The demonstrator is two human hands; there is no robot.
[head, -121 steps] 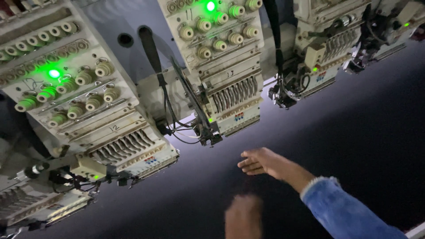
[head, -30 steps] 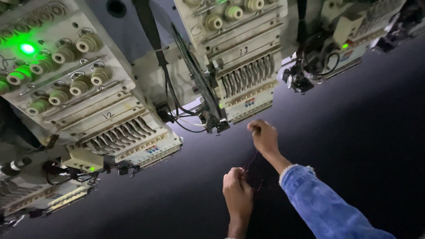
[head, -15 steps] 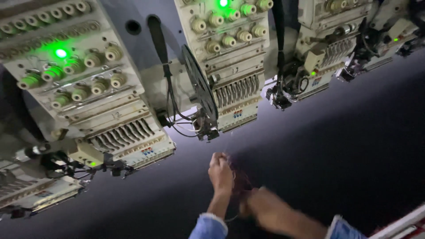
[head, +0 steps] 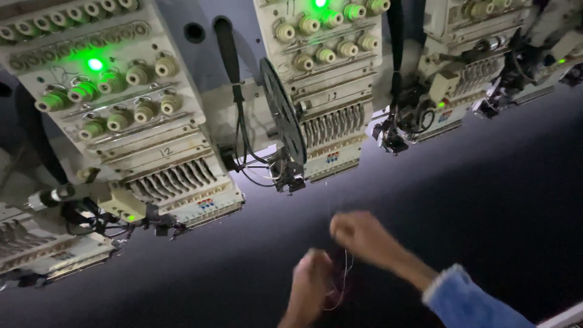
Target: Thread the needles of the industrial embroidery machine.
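A long row of embroidery heads (head: 182, 152) spans the top of the view, tilted from lower left to upper right, each a cream block with rows of round tension knobs (head: 130, 91) and a comb of needles low down; green lamps (head: 95, 64) glow on two of them. Below lies a broad sheet of dark fabric (head: 486, 200), stretched flat under the heads, likely so the needles can reach it evenly; it leaves wide open room to the right and lower left, with a pale edge at the bottom right corner. Over the fabric, just below the middle head, the right hand (head: 364, 234), in a blue denim sleeve (head: 467, 300), is closed in a pinch on a thin thread (head: 345, 273); the left hand (head: 311, 285) sits just beside it, fingers curled shut, seemingly on the same thread, though motion blur hides the grip. The thread hangs in a loose loop between the two hands, apart from the needles above.
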